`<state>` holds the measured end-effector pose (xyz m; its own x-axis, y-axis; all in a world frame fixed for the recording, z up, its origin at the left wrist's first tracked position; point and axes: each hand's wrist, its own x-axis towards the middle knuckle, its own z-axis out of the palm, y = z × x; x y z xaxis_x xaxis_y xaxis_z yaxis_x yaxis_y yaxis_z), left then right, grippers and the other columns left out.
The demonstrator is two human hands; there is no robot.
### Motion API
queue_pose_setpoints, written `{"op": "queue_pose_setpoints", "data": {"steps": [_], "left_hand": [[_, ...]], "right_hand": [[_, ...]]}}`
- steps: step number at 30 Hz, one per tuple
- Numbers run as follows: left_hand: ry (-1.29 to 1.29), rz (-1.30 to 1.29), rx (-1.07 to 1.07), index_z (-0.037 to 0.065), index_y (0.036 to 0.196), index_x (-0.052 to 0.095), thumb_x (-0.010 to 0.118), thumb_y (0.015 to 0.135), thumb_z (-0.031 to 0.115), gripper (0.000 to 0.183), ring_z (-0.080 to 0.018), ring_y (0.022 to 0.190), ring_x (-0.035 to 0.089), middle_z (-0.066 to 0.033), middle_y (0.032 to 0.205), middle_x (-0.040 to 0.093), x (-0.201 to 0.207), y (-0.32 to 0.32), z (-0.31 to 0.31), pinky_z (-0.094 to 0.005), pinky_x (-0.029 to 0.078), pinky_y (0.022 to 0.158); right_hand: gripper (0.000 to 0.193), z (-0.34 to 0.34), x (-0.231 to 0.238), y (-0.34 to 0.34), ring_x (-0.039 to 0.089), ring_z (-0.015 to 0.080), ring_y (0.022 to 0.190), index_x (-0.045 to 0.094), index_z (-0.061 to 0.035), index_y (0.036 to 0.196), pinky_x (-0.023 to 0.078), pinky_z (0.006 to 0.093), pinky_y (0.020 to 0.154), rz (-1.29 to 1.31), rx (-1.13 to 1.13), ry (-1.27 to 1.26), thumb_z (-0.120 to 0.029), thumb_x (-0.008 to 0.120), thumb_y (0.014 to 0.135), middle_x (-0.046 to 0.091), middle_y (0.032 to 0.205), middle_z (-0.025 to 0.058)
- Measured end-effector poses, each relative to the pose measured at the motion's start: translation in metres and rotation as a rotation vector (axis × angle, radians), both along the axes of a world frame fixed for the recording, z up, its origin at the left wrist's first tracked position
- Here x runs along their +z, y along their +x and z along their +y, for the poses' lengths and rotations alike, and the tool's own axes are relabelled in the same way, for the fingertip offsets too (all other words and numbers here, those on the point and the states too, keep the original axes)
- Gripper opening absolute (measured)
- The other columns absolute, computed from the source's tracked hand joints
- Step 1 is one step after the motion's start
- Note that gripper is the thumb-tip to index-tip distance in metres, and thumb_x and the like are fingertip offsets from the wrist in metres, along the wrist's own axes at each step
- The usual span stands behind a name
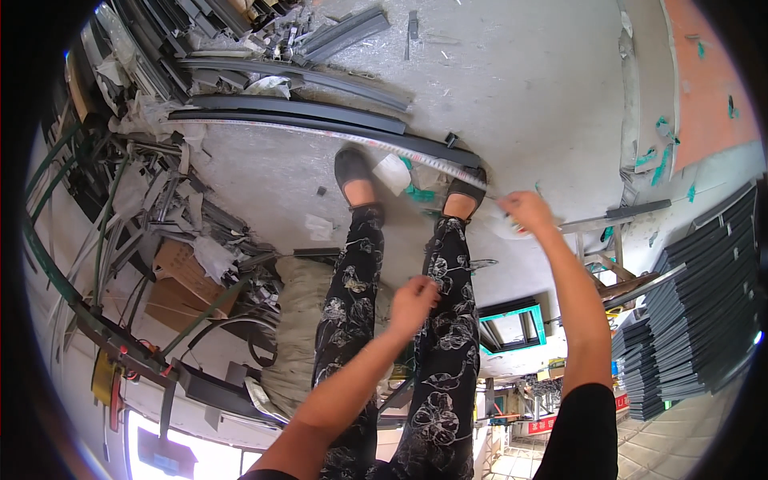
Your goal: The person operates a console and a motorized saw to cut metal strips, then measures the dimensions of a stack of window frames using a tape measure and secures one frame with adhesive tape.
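A person's right hand (528,211) curls its fingers around one end of a measuring tape (432,162), which stretches beside a long dark bar (432,149) on the grey floor (520,104). The left hand (414,304), fingers bent (whether around anything, I cannot tell), hangs over flower-patterned trousers (440,416).

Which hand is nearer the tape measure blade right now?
Right. The right hand is at the right-hand end of the tape measure blade; the left hand is farther off, by the patterned trousers.
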<state>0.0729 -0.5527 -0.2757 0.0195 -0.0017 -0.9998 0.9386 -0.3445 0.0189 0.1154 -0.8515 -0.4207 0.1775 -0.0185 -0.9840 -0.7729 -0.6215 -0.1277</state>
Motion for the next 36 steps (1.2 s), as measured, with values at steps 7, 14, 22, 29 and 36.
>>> {"op": "queue_pose_setpoints", "data": {"steps": [7,14,22,29,36], "left_hand": [[0.157,0.133,0.478,0.006,0.103,0.059,0.062,0.095,0.024,0.019,-0.0134,0.068,0.059,-0.0037,0.081,0.062,-0.065,0.053,0.075,-0.0282,0.048,0.059],[0.011,-0.058,0.477,0.005,0.101,0.059,0.063,0.096,0.024,0.019,-0.0128,0.069,0.057,-0.0017,0.083,0.060,-0.167,0.098,0.034,-0.0259,0.046,0.061],[0.197,0.068,0.555,0.007,0.095,0.060,0.079,0.085,0.026,0.028,-0.0218,0.071,0.062,-0.0080,0.086,0.064,-0.276,0.128,-0.041,-0.0349,0.056,0.064],[0.314,-0.108,0.734,0.007,0.097,0.056,0.075,0.086,0.018,0.025,-0.0187,0.058,0.053,-0.0062,0.074,0.056,-0.253,0.131,-0.068,-0.0372,0.053,0.054],[-0.280,-0.004,0.897,0.019,0.097,0.058,0.066,0.091,0.019,0.010,-0.0145,0.070,0.053,0.0010,0.079,0.055,-0.076,0.149,-0.003,-0.0392,0.052,0.078]], "right_hand": [[0.036,0.125,0.184,0.048,0.060,0.0149,0.044,0.071,-0.0120,0.092,0.048,0.0303,0.044,0.086,-0.409,0.605,-0.046,0.061,0.096,0.062,0.060,0.0027],[0.025,0.141,0.264,0.070,0.059,0.0172,0.053,0.068,-0.0066,0.094,0.043,0.0308,0.051,-0.075,-0.492,0.418,-0.029,0.058,0.100,0.058,0.062,0.0065],[0.016,0.180,0.287,0.038,0.056,0.0180,0.059,0.068,0.0015,0.092,0.044,0.0316,0.053,-0.149,-0.902,0.234,-0.012,0.062,0.096,0.061,0.070,0.0079],[0.009,0.196,0.283,0.029,0.058,0.0312,0.060,0.068,-0.0038,0.091,0.044,0.0404,0.054,-0.531,-0.643,0.120,-0.011,0.068,0.086,0.059,0.069,0.0103],[0.018,0.223,0.292,0.001,0.058,0.0294,0.066,0.067,-0.0087,0.094,0.046,0.0412,0.059,-0.963,-0.418,0.111,-0.013,0.072,0.078,0.058,0.075,0.0077]]}}
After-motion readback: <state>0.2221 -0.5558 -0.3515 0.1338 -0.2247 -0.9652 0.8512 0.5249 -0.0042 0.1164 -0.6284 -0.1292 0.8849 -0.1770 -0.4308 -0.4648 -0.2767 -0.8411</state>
